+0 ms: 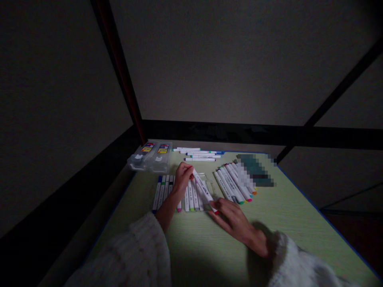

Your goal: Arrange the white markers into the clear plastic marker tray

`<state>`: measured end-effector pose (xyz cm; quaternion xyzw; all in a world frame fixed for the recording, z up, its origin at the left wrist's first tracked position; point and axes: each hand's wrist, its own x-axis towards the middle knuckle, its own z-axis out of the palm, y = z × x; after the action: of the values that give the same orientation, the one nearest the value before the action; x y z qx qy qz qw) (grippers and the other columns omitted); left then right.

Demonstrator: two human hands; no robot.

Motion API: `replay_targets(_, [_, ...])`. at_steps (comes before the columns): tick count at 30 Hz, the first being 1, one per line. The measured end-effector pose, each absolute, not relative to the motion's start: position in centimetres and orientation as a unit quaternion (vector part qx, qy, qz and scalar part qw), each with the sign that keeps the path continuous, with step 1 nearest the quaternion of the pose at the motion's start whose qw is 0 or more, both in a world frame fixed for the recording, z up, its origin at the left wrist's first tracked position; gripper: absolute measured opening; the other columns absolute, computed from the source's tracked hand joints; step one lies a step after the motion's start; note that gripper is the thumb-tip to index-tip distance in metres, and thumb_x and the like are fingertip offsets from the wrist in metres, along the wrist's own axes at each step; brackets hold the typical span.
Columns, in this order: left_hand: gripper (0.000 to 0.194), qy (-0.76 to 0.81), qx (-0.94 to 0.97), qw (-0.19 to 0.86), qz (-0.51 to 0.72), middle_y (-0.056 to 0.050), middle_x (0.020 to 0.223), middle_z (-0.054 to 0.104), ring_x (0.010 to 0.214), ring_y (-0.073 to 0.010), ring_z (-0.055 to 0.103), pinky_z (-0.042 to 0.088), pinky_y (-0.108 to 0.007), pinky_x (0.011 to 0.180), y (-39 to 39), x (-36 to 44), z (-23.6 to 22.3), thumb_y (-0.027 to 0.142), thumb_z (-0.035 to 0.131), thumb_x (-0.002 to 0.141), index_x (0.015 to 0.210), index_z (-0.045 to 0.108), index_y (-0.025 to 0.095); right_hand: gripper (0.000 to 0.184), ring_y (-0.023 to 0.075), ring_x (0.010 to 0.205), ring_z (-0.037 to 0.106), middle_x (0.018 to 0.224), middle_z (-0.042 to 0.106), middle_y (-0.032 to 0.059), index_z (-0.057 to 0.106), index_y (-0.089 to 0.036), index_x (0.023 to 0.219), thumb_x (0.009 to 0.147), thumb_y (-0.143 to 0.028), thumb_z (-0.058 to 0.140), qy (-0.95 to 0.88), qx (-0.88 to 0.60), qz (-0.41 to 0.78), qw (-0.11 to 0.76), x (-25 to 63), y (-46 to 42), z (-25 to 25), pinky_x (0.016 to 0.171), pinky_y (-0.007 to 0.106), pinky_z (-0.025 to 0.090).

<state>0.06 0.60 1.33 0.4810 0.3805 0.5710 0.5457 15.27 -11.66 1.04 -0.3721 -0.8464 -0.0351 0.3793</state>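
A white marker (202, 185) with a red end slants between my two hands above the table. My left hand (182, 177) pinches its upper end. Around the lower, red end, the fingers of my right hand (231, 215) are closed. Below my left hand lies a row of white markers (163, 193) with coloured ends, side by side in what looks like a clear tray; my hand and forearm hide some of them. To the right of the held marker, a second group of white markers (229, 183) lies slanted on the table.
Several loose markers (200, 155) lie at the table's far edge. Two clear plastic cases (158, 159) with yellow labels stand at the back left. A dark, pixelated flat object (257, 173) lies at the right. The pale table (191, 235) has a blue edge; a wall rises behind.
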Motion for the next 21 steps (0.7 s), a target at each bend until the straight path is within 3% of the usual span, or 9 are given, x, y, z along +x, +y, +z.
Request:
replay_targets(5, [0.015, 0.377, 0.468, 0.551, 0.579, 0.006, 0.052, 0.045, 0.045, -0.0055, 0.042, 0.031, -0.017, 0.044, 1.0, -0.1, 1.1, 0.026, 0.057, 0.064, 0.065, 0.045, 0.017, 0.011, 0.0149, 0.060, 0.054, 0.064, 0.056, 0.0028, 0.050, -0.018, 0.085, 0.088, -0.026, 0.042, -0.832, -0.365, -0.058, 0.414, 15.2, -12.0, 1.4, 0.055, 0.027, 0.046])
replay_targets(12, [0.014, 0.381, 0.462, 0.544, 0.588, 0.007, 0.049, 0.044, 0.045, -0.0053, 0.041, 0.030, -0.017, 0.043, 1.7, -0.6, 0.6, 0.025, 0.057, 0.063, 0.063, 0.046, 0.017, 0.014, 0.0134, 0.050, 0.047, 0.055, 0.049, -0.0019, 0.045, -0.022, 0.075, 0.086, -0.013, 0.041, -0.833, -0.305, -0.066, 0.457, 15.4, -12.0, 1.6, 0.049, 0.026, 0.041])
replay_targets(21, [0.012, 0.377, 0.463, 0.550, 0.584, 0.007, 0.050, 0.044, 0.045, -0.0049, 0.041, 0.030, -0.017, 0.044, 1.5, -0.6, 0.7, 0.024, 0.057, 0.064, 0.064, 0.046, 0.017, 0.020, 0.0128, 0.044, 0.039, 0.051, 0.042, -0.0032, 0.038, -0.023, 0.070, 0.088, -0.015, 0.037, -0.845, -0.307, -0.029, 0.437, 15.2, -11.9, 2.1, 0.042, 0.026, 0.031])
